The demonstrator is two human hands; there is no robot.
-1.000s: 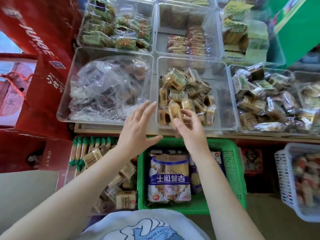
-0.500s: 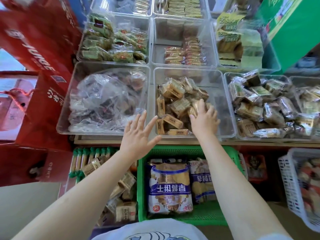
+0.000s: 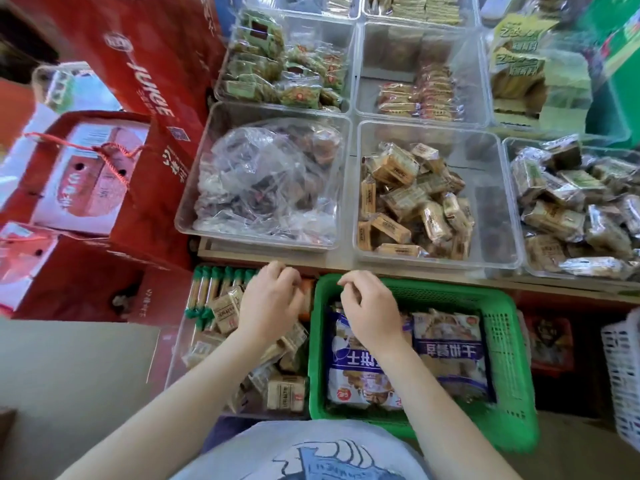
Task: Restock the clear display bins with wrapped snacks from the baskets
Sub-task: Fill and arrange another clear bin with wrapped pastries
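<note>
A clear display bin [image 3: 498,202] on the shelf holds a pile of tan wrapped snacks [image 3: 408,202]. Below the shelf, a clear box [image 3: 173,358] on the left carries more tan wrapped snacks [image 3: 287,393]. My left hand [image 3: 273,299] hovers over its far end with fingers curled downward; the fingertips are hidden. Beside it stands a green basket [image 3: 502,341] with blue-and-white snack bags [image 3: 446,355]. My right hand [image 3: 370,306] hangs over the basket's far left corner, fingers loosely curled, with nothing visible in them.
Red gift bags [image 3: 104,188] crowd the left side. Neighbouring bins hold a crumpled clear plastic bag [image 3: 270,181], silvery wrapped snacks [image 3: 571,209], green packets [image 3: 287,71] and red packets [image 3: 422,95]. A white basket [image 3: 623,375] stands at the right edge.
My right hand left a tan snack in the display bin and drew back down over the green basket. My left hand dropped from the shelf edge to the clear box of tan snacks.
</note>
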